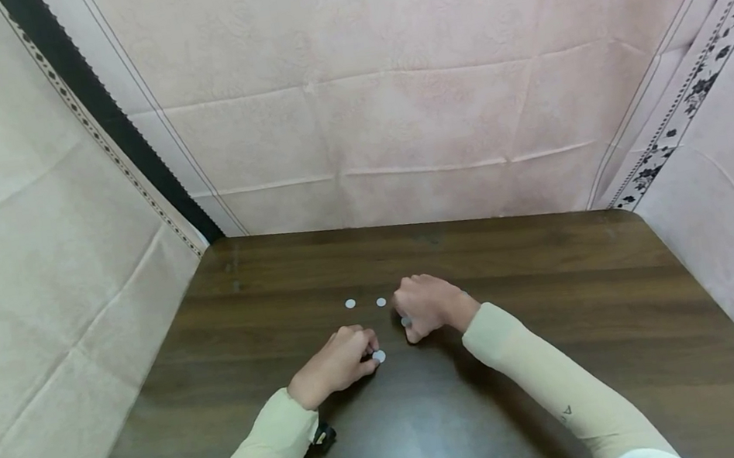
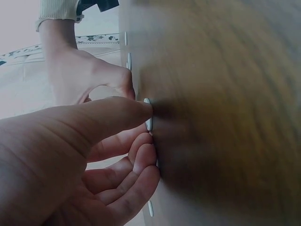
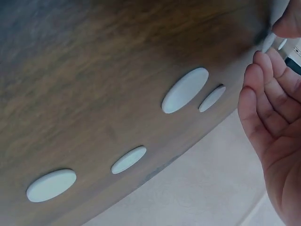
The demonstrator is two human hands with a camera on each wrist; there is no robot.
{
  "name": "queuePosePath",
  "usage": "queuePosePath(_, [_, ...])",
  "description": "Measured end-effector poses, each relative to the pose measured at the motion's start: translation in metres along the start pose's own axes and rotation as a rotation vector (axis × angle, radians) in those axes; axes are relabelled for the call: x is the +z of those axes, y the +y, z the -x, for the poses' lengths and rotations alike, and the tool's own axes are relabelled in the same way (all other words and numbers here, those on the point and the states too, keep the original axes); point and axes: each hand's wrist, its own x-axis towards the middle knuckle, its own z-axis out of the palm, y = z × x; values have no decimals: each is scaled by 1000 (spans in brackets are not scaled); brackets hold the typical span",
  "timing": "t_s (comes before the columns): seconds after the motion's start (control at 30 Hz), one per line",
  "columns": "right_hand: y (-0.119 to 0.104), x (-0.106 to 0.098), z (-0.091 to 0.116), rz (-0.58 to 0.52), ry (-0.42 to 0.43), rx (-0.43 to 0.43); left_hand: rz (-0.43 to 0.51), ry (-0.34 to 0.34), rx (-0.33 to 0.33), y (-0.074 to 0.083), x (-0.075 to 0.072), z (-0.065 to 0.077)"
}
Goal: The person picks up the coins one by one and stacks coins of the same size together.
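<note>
Thumb and bent fingers of my left hand (image 1: 338,362) close around the edge of a small white disc (image 1: 378,356), which lies at the wood surface; in the left wrist view my thumb tip overlaps this disc (image 2: 148,115). My right hand (image 1: 430,304) is just to the right and farther back, its fingers curled. Between its thumb and forefinger it pinches another white disc (image 3: 268,42) low over the table. Two more white discs, one on the left (image 1: 350,303) and one on the right (image 1: 380,302), lie flat behind the hands.
The brown wooden table (image 1: 251,355) has rounded far corners. In the right wrist view, several white discs (image 3: 185,90) lie on the wood beside my right hand. Pale cloth (image 1: 395,131) hangs behind the table and on both sides. A black device (image 1: 323,436) sits at my left wrist.
</note>
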Motion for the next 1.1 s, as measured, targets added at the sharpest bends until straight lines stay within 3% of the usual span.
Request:
queuePosePath(0.6, [-7,-9,9,-120,27,-69,12,-9,-14,2,0,-2])
queuePosePath(1.1, [-25,-5,11,-166,3,-52,7,13,15,2,-1,-2])
